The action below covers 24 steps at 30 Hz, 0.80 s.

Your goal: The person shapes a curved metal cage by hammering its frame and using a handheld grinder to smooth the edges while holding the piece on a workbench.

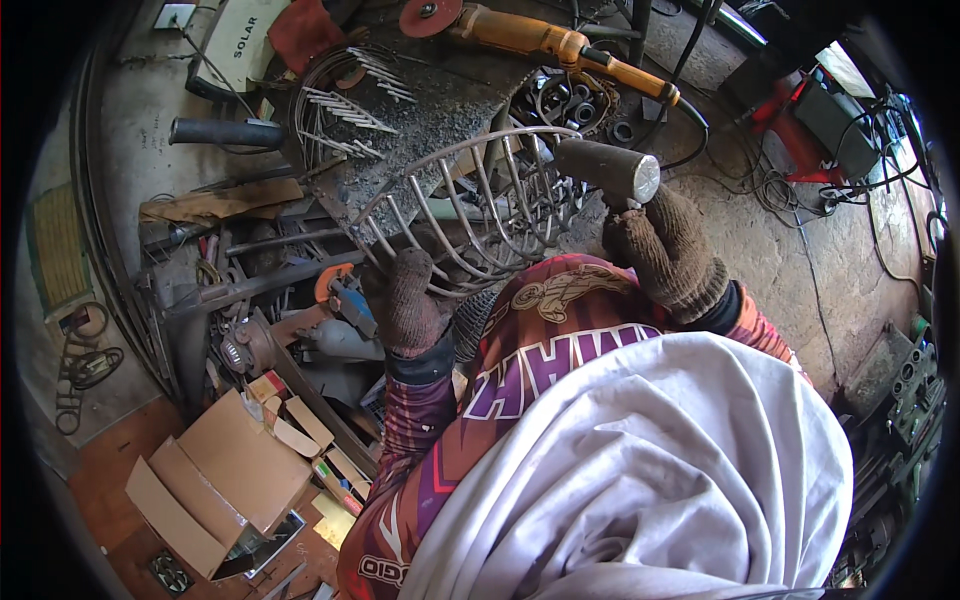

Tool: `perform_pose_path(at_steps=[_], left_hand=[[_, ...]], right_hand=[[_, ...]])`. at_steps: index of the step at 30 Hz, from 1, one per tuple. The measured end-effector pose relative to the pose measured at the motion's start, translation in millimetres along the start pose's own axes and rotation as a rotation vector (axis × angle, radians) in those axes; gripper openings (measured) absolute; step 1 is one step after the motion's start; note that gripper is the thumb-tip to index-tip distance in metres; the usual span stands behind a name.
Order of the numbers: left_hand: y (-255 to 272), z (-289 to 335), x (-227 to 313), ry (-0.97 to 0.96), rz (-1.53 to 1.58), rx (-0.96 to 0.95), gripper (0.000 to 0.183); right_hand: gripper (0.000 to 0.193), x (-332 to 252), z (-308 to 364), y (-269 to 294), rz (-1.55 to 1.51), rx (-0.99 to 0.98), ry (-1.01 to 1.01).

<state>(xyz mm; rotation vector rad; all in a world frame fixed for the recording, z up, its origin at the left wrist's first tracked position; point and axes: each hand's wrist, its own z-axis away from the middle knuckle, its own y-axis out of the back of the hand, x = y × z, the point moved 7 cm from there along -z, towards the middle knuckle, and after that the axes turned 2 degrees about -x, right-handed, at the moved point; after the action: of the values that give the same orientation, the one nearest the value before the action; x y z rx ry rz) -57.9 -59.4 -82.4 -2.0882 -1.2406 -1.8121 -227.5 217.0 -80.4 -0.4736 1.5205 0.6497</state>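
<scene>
A curved, cage-like frame of bare metal rods [480, 200], with several ribs between two long rails, leans across the front of a grimy metal worktable [430, 115]. My left hand [408, 300], in a brown knitted glove, is closed at the frame's near left end; its fingertips are partly hidden. A thick steel cylinder [605, 168] with a shiny round end face lies at the frame's right end. Just under that end face is my right hand [672, 250], gloved and closed. A small pale tip shows by its fingers, but the rest of what it grips is hidden.
Short cut rods [350, 108] lie on the worktable beside coiled wire. An orange angle grinder [530, 35] rests at the back, near metal rings [575, 100]. A dark pipe [225, 132] juts out left. Cardboard boxes [230, 460] stand lower left; cables [790, 190] cross the right floor.
</scene>
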Motion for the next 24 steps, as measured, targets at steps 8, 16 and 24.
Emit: perform_pose_path(at_steps=[8,16,24], left_hand=[[-7,1,-11,0.343,0.595,0.188,0.028],[-21,1,17,0.513,0.665,0.153,0.024],[-14,1,6,0.503,0.500,0.106,0.021]], right_hand=[[0.031,-4,-2,-5,0.091,-0.037,-0.024],[0.029,-1,0,-12,0.094,-0.067,-0.051],[0.030,-4,1,-15,0.126,-0.094,-0.023]])
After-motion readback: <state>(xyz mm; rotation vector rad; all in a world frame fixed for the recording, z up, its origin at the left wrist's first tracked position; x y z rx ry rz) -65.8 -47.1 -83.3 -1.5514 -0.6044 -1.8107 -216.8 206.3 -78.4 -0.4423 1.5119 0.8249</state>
